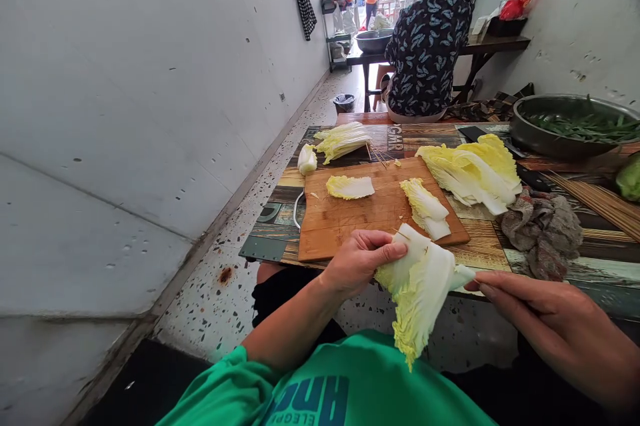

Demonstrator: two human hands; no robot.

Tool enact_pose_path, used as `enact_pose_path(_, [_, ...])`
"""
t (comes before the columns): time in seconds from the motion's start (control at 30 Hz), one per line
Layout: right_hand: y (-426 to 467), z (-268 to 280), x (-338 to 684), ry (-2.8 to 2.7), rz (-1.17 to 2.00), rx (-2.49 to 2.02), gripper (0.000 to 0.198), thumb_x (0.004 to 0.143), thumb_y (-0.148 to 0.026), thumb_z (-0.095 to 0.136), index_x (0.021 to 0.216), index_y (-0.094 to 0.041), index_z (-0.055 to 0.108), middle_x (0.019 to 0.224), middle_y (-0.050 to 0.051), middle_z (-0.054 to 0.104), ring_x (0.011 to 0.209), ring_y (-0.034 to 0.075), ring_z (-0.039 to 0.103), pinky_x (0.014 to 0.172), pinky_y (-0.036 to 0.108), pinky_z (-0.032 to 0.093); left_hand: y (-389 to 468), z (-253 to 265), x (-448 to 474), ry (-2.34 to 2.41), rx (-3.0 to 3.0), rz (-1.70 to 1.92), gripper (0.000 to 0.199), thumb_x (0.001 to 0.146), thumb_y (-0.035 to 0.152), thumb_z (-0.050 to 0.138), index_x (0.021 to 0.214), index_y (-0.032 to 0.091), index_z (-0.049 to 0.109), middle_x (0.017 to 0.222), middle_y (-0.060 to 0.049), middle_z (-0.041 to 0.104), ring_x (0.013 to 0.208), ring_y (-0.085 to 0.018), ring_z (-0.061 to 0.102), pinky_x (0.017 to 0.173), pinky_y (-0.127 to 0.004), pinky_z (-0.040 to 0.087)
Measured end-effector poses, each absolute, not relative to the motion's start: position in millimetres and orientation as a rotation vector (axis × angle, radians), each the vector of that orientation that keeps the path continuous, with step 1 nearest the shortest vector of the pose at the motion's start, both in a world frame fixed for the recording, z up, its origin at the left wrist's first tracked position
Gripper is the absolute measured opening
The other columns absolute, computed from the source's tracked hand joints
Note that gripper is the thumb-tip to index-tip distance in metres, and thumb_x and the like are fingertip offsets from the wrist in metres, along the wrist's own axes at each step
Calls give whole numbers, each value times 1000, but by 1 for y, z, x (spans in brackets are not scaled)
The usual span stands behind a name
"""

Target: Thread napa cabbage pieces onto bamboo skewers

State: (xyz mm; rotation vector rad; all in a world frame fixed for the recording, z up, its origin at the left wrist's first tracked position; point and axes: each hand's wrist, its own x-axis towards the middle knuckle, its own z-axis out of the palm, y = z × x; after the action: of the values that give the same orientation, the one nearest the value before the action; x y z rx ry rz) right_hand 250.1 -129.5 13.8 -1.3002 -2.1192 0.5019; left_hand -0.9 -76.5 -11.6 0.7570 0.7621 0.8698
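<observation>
In front of my body, over the table's near edge, hang napa cabbage leaves [425, 286] with white ribs and frilly yellow edges. A thin wooden skewer [401, 233] shows where it passes through them. My left hand [363, 259] pinches the leaves at their upper left, thumb on top. On the right, my right hand [545, 319] is closed at the skewer's other end, beside a folded white rib; the fingertips mostly hide that end. Beyond both hands, a wooden cutting board [345, 226] carries a single cabbage leaf [351, 187] and a small stack of leaves [425, 207].
Skewered cabbage [343, 141] and a cabbage chunk [307, 160] lie behind the board. To the right are loose leaves [473, 173], a crumpled rag [543, 229], bamboo skewers [595, 203], a dark knife [533, 177] and a metal bowl of greens [570, 139]. A person [427, 53] sits beyond.
</observation>
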Motion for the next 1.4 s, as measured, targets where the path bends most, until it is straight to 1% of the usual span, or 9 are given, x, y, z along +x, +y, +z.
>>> enact_pose_path(0.37, [-124, 14, 244, -2068, 364, -1260, 25, 95, -33, 55, 95, -23, 78, 91, 2, 81, 72, 20, 77, 64, 24, 63, -75, -10, 0, 616, 751, 930, 54, 58, 43, 92, 102, 16, 76, 91, -6, 74, 81, -14, 66, 79, -22, 48])
enact_pose_path(0.53, [-122, 12, 241, -2061, 293, -1281, 25, 95, -32, 54, 94, -22, 77, 89, 3, 81, 70, 20, 77, 61, 25, 63, -76, -10, -3, 703, 821, 911, 57, 59, 33, 92, 111, 18, 71, 93, -5, 75, 77, -14, 67, 73, -24, 50])
enact_pose_path(0.67, [-120, 8, 237, -2040, 226, -1262, 25, 94, -31, 54, 93, -21, 78, 90, 4, 81, 73, 22, 78, 66, 28, 64, -75, -9, -5, 687, 895, 893, 52, 63, 43, 89, 104, 15, 73, 96, -7, 74, 78, -15, 66, 71, -23, 48])
enact_pose_path(0.77, [-120, 7, 233, -2031, 208, -1250, 26, 95, -30, 54, 92, -22, 78, 88, 4, 81, 72, 22, 78, 66, 28, 64, -71, -7, -7, 654, 893, 942, 68, 58, 53, 88, 112, 16, 70, 97, -7, 72, 82, -16, 64, 74, -23, 48])
enact_pose_path(0.9, [-120, 9, 227, -2053, 190, -1190, 24, 95, -25, 53, 93, -19, 77, 86, 6, 81, 70, 20, 77, 65, 25, 64, -72, -5, -2, 779, 1007, 902, 80, 53, 32, 94, 125, 18, 62, 97, -3, 69, 84, -15, 62, 76, -24, 48])
enact_pose_path(1.07, [-121, 12, 227, -2070, 122, -1151, 22, 93, -22, 55, 93, -19, 76, 87, 5, 81, 71, 19, 78, 64, 22, 63, -75, -7, 5, 824, 1118, 935, 84, 59, 34, 91, 133, 17, 56, 101, -5, 68, 89, -18, 62, 82, -28, 49])
enact_pose_path(1.17, [-122, 12, 238, -2023, 53, -1221, 22, 94, -27, 55, 94, -19, 75, 86, 4, 81, 68, 19, 77, 64, 22, 62, -63, -8, -9, 820, 1232, 1057, 76, 69, 41, 84, 136, 19, 56, 110, -10, 68, 99, -22, 64, 90, -34, 50])
enact_pose_path(1.27, [-126, 8, 252, -1938, 31, -1353, 27, 94, -38, 55, 96, -21, 76, 85, 4, 81, 64, 20, 76, 62, 25, 62, -38, -11, -39, 1162, 1615, 1191, 50, 80, 35, 74, 126, 18, 65, 117, -13, 68, 113, -26, 61, 104, -40, 44])
enact_pose_path(1.4, [-128, 1, 259, -1830, 163, -1523, 36, 92, -52, 54, 96, -23, 76, 84, 4, 80, 61, 20, 74, 61, 28, 61, 2, -23, -69, 1480, 2279, 803, 46, 83, 11, 56, 128, 19, 63, 141, -12, 58, 136, -26, 48, 118, -45, 30])
